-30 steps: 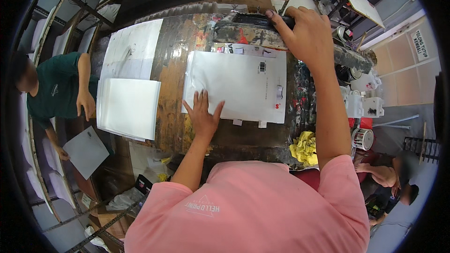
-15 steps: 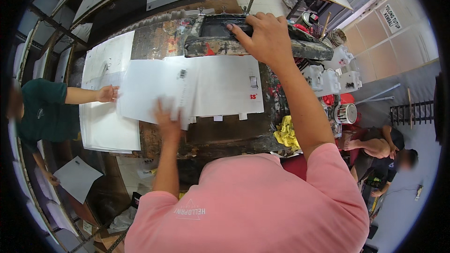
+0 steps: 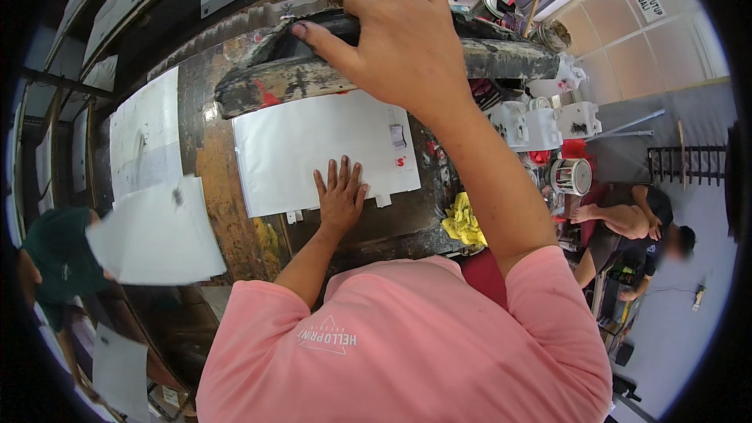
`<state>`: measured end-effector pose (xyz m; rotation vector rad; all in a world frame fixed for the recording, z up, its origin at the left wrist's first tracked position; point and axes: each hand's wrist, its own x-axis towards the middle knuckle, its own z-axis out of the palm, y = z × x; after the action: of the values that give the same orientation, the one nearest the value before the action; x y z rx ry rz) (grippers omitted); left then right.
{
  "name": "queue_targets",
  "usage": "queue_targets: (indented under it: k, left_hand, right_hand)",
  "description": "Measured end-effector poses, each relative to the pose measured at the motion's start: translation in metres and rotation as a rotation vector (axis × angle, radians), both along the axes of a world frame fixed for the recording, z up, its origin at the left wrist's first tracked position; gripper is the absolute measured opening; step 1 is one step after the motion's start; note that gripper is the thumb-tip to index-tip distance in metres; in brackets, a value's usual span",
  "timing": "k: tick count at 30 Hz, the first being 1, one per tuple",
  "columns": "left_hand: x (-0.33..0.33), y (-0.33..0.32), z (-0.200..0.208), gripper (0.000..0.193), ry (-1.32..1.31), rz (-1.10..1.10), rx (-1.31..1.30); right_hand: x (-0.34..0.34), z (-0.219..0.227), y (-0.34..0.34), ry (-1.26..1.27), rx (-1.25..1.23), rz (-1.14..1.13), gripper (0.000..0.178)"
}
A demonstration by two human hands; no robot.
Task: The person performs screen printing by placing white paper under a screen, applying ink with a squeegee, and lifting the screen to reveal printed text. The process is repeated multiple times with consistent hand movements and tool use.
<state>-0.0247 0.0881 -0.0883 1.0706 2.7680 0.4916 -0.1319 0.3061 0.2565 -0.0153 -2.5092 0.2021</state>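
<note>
My right hand (image 3: 411,51) is closed over an ink-stained wooden screen printing frame (image 3: 294,82), which is tilted above the far side of the table; its fingertips partly hide behind the hand. My left hand (image 3: 339,197) lies flat with fingers spread on a white paper sheet (image 3: 294,153), near its front edge. A small dark and red print shows at the sheet's right end. Small pale tabs (image 3: 382,200) stick out along the front edge, and the frame covers part of the far edge.
At left, a co-worker (image 3: 63,254) handles a loose white sheet (image 3: 160,235) beside more white paper (image 3: 146,129). A yellow cloth (image 3: 464,221), a paint can (image 3: 570,176) and white jugs (image 3: 540,127) stand at right. Another person (image 3: 627,227) sits far right.
The top printed sheet has passed from my left hand to the co-worker at left. My left hand now rests on the sheet below. The frame looks larger and nearer under my right hand.
</note>
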Motion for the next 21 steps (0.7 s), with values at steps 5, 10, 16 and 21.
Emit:
queue_targets:
  k: [5, 10, 16, 21]
  left_hand:
    - [0.002, 0.002, 0.004, 0.060, 0.006, -0.031, -0.011]
    - [0.002, 0.002, 0.000, 0.064, 0.007, -0.031, -0.013]
    - [-0.005, -0.001, 0.078, 0.074, -0.366, 0.173, 0.581]
    - [-0.007, -0.041, 0.158, 0.106, -1.169, 0.248, 1.711]
  right_hand:
    - [-0.006, -0.002, 0.003, 0.014, 0.005, 0.010, 0.063]
    - [-0.007, -0.006, 0.005, 0.053, 0.039, 0.010, 0.065]
    - [0.012, -0.012, 0.001, -0.085, 0.042, -0.015, 0.068]
    - [0.083, -0.075, -0.028, -0.277, 0.077, 0.040, 0.059]
